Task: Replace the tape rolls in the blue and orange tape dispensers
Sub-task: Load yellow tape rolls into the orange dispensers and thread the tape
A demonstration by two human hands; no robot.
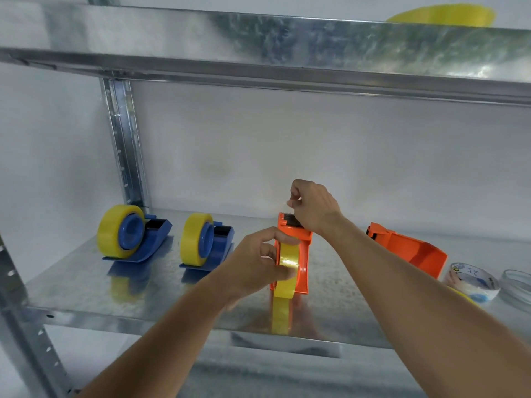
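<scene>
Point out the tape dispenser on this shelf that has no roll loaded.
It is the orange plastic tape dispenser farthest right, its cradle empty. Both blue dispensers carry yellow rolls, and the orange dispenser between the hands holds a yellow tape roll.

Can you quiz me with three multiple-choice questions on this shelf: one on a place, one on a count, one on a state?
1. Where is the empty orange dispenser?
A. far left
B. right of the hands
C. top shelf

2. How many blue dispensers are there?
A. one
B. two
C. four

3. What is the left hand doing?
A. gripping a yellow roll
B. lying flat
C. lifting a jar

Answers:
1 B, it sits right of the right hand.
2 B, one and another stand at left.
3 A, its fingers curl round the roll in the near orange dispenser.
</scene>
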